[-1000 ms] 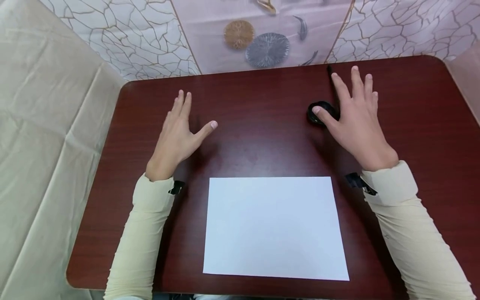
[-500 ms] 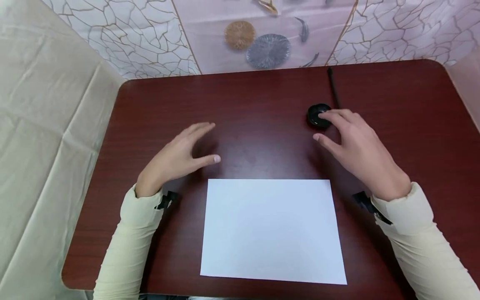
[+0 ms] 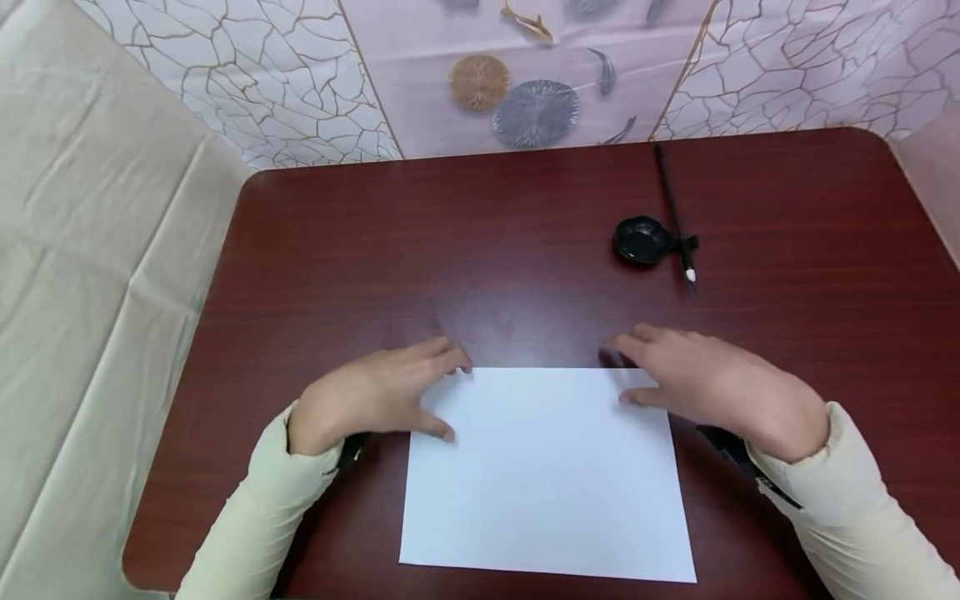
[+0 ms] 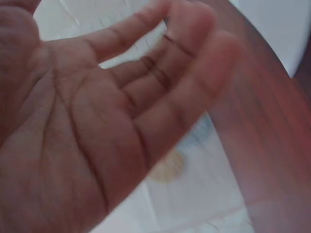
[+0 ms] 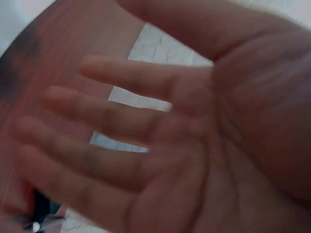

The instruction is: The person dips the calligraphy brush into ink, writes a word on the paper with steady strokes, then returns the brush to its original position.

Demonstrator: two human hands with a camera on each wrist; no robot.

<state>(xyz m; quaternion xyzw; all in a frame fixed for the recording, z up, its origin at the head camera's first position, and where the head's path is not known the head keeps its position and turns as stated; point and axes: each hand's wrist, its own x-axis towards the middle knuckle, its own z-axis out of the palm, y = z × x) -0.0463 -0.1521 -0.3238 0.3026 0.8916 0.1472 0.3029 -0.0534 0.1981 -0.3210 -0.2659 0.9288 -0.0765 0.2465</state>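
A white sheet of paper [image 3: 543,483] lies on the dark red-brown table near its front edge. My left hand [image 3: 382,392] is over the sheet's far left corner, thumb and fingers spread apart. Over the far right corner is my right hand [image 3: 708,379], its thumb apart from the fingers. Both wrist views show the palms, the left palm [image 4: 82,121] and the right palm [image 5: 194,145], with relaxed fingers and nothing held.
Behind the paper on the right sits a small black dish [image 3: 641,242]. A black brush [image 3: 672,208] with a white collar lies across the dish's handle, tip toward me. A patterned cloth [image 3: 292,75] hangs beyond the table's [image 3: 420,233] far edge.
Both hands have come back toward me, from farther over the table to the paper's far corners. The right hand has left the dish and brush, which are now uncovered.
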